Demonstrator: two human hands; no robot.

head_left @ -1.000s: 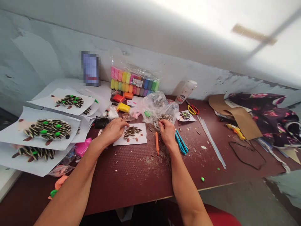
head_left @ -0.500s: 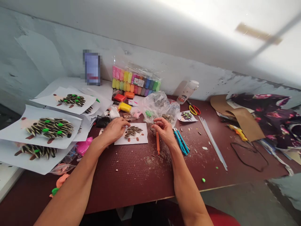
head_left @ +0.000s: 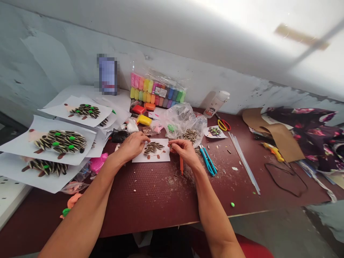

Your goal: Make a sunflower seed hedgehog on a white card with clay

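A small white card [head_left: 137,158] lies on the dark red table, bearing a pale clay hedgehog [head_left: 160,152] with striped sunflower seeds [head_left: 153,146] for spines and brown feet. At the card's upper left edge, my left hand [head_left: 133,146] has its fingers bent together, gripping the card. Just off the card's right side, my right hand [head_left: 184,150] pinches a small dark sunflower seed [head_left: 170,146] between thumb and fingertip. Beneath that hand lies an orange pen-like tool [head_left: 181,166], partly hidden. Behind it, more sunflower seeds [head_left: 190,134] spill from a clear plastic bag [head_left: 178,116].
Finished-looking hedgehog pictures [head_left: 60,141] are stacked at left. Coloured clay packs [head_left: 157,91] lean against the wall beside a phone [head_left: 108,75]. To the right are a blue cutter [head_left: 208,161], scissors [head_left: 223,124], a bottle [head_left: 217,104], clear sticks [head_left: 244,163] and a glue gun [head_left: 273,151].
My right hand has moved left, bringing the pinched seed to the card's right edge. My left hand stays at the card's left edge. The whole view has shifted slightly.
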